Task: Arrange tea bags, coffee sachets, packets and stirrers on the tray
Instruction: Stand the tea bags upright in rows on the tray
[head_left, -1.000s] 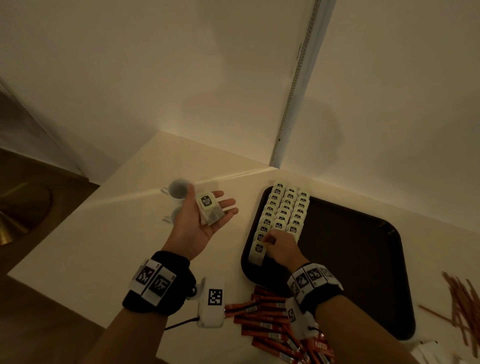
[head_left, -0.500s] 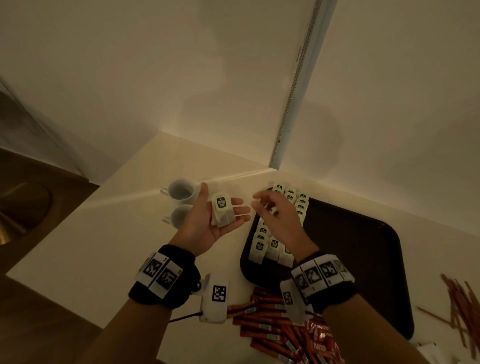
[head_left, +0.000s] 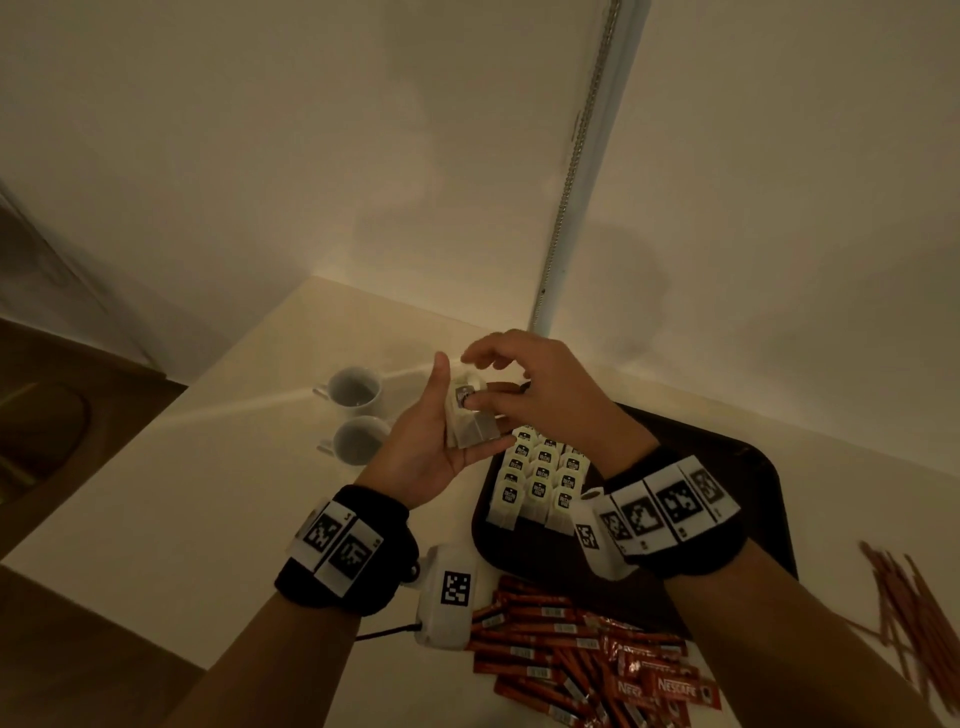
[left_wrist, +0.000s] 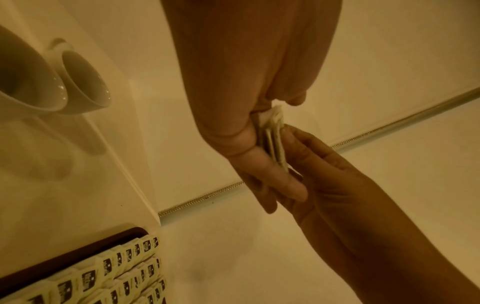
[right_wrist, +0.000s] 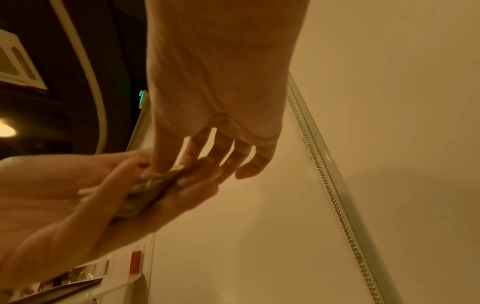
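A small stack of tea bags (head_left: 467, 415) lies across the palm and fingers of the left hand (head_left: 431, 447), held up above the desk (head_left: 171, 499) just off the tray's (head_left: 727, 467) far-left corner. The left hand is nearly flat, fingers only slightly bent under the stack, more a shelf than a clamp. The right hand (head_left: 540, 387) reaches over from the tray side, thumb and forefinger closing on the top bag's tag, the other fingers spread and free.

The stack is several thin bags deep in the left wrist view, so the pinch may well lift two at once, or drag the rest off the flat palm onto the desk. A snagged string could also pull a neighbour out. Carried low, the bag could knock the rows of tea bags (head_left: 540, 478) already laid along the tray's left edge.

How many bags remain in the stack cannot be counted, and the strings are too dim to trace. The right wrist hides the near-right end of the rows. The coffee sachets (head_left: 571, 654) by the desk's near edge and the stirrers (head_left: 904, 613) at its right edge are cut off by the frame. Two cups (head_left: 358, 415) stand beyond the left hand. No other packets can be made out.
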